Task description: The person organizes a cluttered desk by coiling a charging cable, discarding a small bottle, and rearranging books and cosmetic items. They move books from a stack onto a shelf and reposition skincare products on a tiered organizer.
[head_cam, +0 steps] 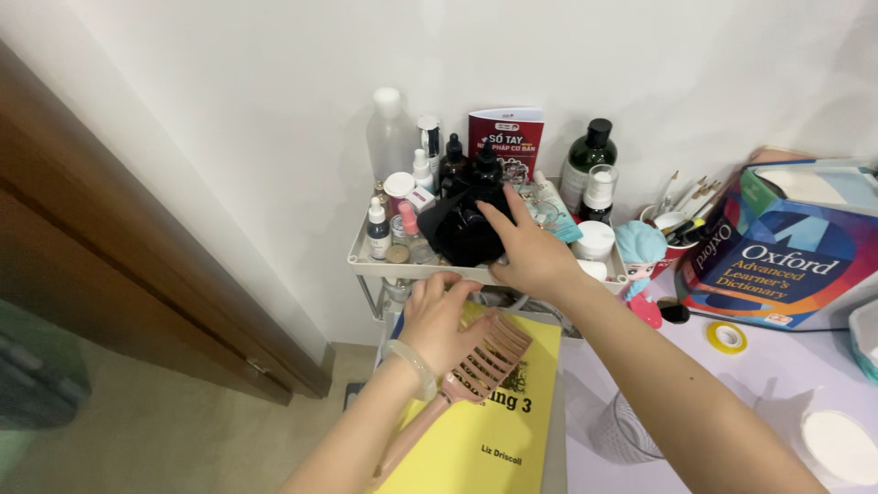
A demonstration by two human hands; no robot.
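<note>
Black was the first thing I noted from the head camera: a dark pouch (465,230) sat in the middle of the white cart tray (366,263), and my right hand (530,252) lay on it with fingers spread flat, pressing rather than gripping, I judged to steady it among the crowded bottles. My left hand (437,320) was curled around the head of a pink wide-tooth comb (476,373), its handle running back under my wrist, the fingertips just touching the front rim of the tray, which looked like a way to keep the comb tucked up and out of the way. One yellow workbook (498,430) lay beneath that hand, partly under the cart's edge. On the tray I counted one tall clear bottle (389,133), one dark green bottle (587,160), two dark dropper bottles behind the pouch, and several small white ones I could not count surely. One red booklet (506,137) leaned on the wall, presumably to stay upright. Off to the right stood one thick dictionary (777,265), one roll of yellow tape (727,337), and one blue-haired figurine (640,261).
</note>
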